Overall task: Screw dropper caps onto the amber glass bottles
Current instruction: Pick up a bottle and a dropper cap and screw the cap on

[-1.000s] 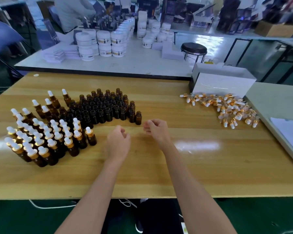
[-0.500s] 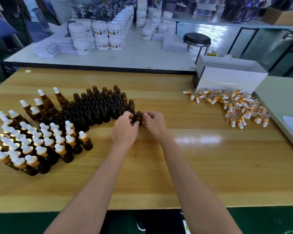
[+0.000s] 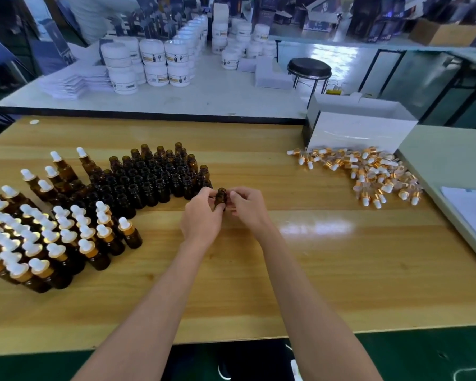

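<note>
Glossy wooden table (image 3: 341, 257), white jars (image 3: 151, 64) behind, left hand (image 3: 201, 218) and right hand (image 3: 248, 207) pinching one amber bottle (image 3: 221, 198)

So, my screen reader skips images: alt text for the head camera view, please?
The left hand and right hand hold one uncapped amber bottle at a wooden table. Capped bottles and open bottles stand at left; loose dropper caps lie at right beside a white box.

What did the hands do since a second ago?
The left hand and right hand reached forward and took hold of the uncapped bottle at the row's right end. The capped bottles, the other open bottles and the pile of dropper caps stayed put.
</note>
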